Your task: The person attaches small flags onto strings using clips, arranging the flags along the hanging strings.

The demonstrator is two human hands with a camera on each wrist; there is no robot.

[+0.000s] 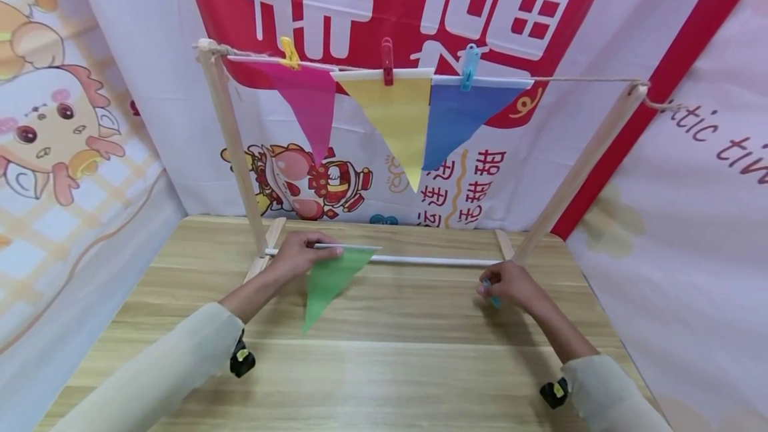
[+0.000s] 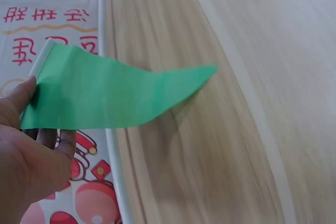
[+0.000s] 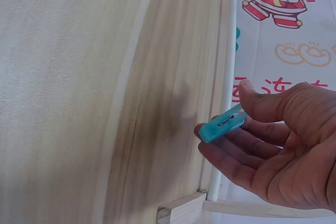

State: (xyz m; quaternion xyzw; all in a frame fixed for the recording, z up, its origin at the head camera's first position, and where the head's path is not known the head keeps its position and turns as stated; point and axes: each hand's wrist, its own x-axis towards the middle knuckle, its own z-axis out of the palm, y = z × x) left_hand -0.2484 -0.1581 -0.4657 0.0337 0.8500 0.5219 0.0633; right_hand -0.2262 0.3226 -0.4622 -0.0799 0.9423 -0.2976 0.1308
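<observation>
My left hand (image 1: 298, 255) pinches the white top edge of a green triangular flag (image 1: 329, 280), which hangs just above the wooden table (image 1: 384, 365); the left wrist view shows the thumb on the green flag (image 2: 115, 95). Over at the right, my right hand (image 1: 510, 285) holds a turquoise clothes peg (image 3: 221, 125) between thumb and fingers; the peg (image 1: 493, 297) barely shows in the head view. Behind both hands stands a wooden frame (image 1: 231, 145) with a string (image 1: 576, 79) across its top. Pink (image 1: 309, 109), yellow (image 1: 399, 122) and blue (image 1: 459, 119) flags are pegged to the string.
A white rod (image 1: 432, 260) joins the frame's feet low across the table, just behind my hands. Printed banners (image 1: 90, 119) wall in the table on three sides. The string's right stretch carries no flag.
</observation>
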